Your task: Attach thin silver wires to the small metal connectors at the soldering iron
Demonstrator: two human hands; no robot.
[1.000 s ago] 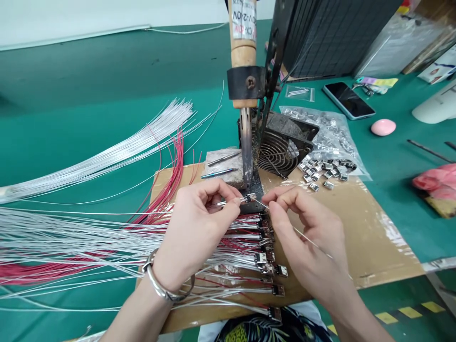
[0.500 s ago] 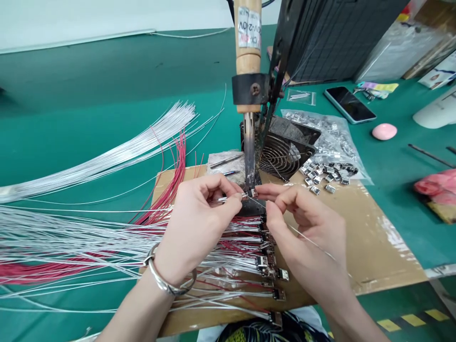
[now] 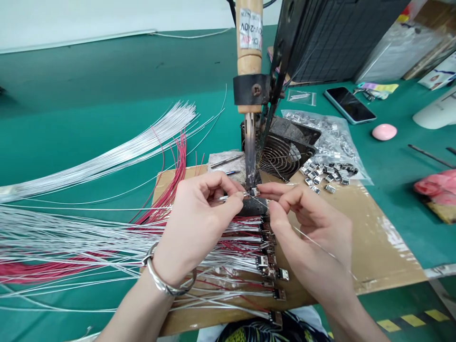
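Below the tip of a wooden-handled soldering iron (image 3: 250,147), held upright in a clamp, sits a small metal connector (image 3: 254,192). My left hand (image 3: 206,209) pinches white wires (image 3: 223,197) whose ends meet the connector. Between the thumb and finger of my right hand (image 3: 309,228) runs a thin strand of solder wire (image 3: 313,242), its end reaching toward the connector under the iron. One finger of that hand lies close to the connector's right side; whether it touches is unclear. Wired connectors (image 3: 262,261) lie in a row beneath my hands.
Loose connectors (image 3: 329,176) and a plastic bag of them (image 3: 331,137) lie right of a black fan (image 3: 283,159). Bundles of white wires (image 3: 107,161) and red wires (image 3: 180,161) spread left. A phone (image 3: 349,104) and a pink egg-shaped object (image 3: 384,131) rest on the green mat.
My right hand has shifted slightly right along with the solder wire. My left hand and the connector stay almost in place under the iron.
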